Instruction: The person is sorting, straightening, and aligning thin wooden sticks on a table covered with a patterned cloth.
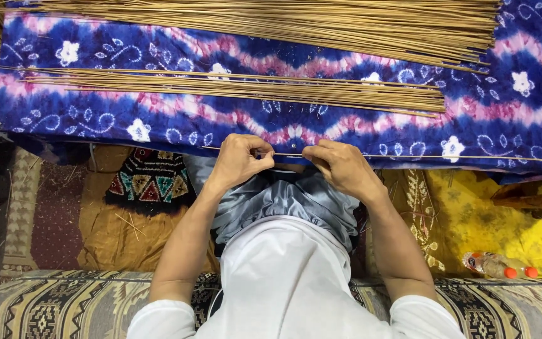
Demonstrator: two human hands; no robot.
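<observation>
Both hands, left hand (238,160) and right hand (341,167), pinch one thin stick (446,157) at the blue cloth's (95,119) near edge; stick bundles (252,88) lie behind.

Packages: two small clear plastic bottles (500,267) with orange caps, lying on their sides at about 4 o'clock in the view. They lie side by side, touching or nearly so, caps pointing toward 3 o'clock, on a yellow cloth (472,213) just above the edge of a patterned cushion (503,304). One shows a light label band; its details are too small to tell. Signs and screens: none in view.
</observation>
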